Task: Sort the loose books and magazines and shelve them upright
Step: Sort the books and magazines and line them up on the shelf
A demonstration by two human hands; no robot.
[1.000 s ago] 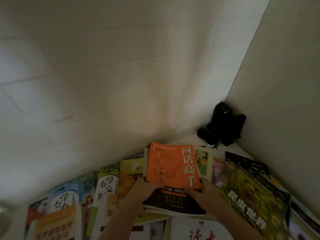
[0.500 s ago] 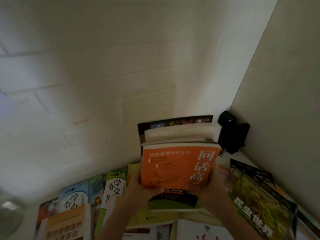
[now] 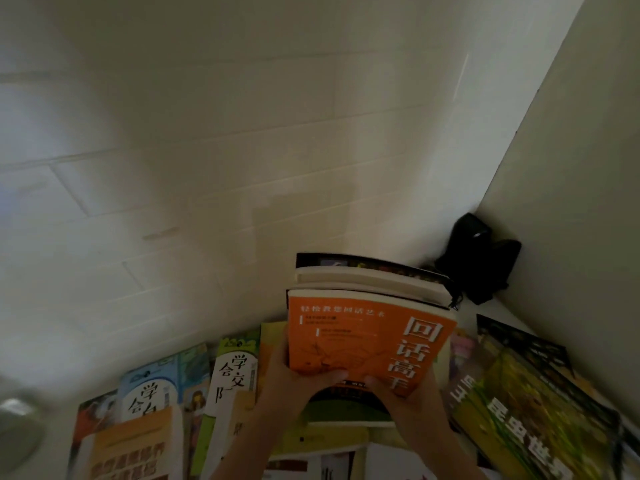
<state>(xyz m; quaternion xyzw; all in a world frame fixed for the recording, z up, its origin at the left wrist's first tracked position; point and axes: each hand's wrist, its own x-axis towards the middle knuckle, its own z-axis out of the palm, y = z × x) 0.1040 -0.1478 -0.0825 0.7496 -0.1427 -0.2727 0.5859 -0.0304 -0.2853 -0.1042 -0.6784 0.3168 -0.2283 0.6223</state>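
Stack of books [image 3: 367, 306] gripped between both hands and raised above the loose spread, tipped up toward the tiled wall [image 3: 207, 168]; orange book [image 3: 360, 337] in front with large white characters down its right side, two pale page blocks behind it, dark cover at the very back. Left hand [image 3: 291, 379] clamped on the lower left corner, thumb curled across the orange cover, fingers wrapped round the left edge. Right hand [image 3: 412, 400] gripping the lower right part, thumb pressed on the cover near the bottom, remaining fingers hidden behind the stack. Lying flat below and around: white-and-blue book [image 3: 149, 389] far left, white book with green top [image 3: 235, 372] just beside it, yellow-orange book [image 3: 135, 448] overlapping both at the lower left, green insect magazine [image 3: 530, 407] to the right, tilted and overlapping another dark cover beneath. More covers under the forearms, titles too blurred to read. Black object [image 3: 481, 258] tucked in the corner where the tiled wall meets the plain side panel [image 3: 571, 202], just behind the stack's upper right corner, touching or apart cannot be told. Grey blurred shape [image 3: 17, 424] at the far left edge, unidentifiable
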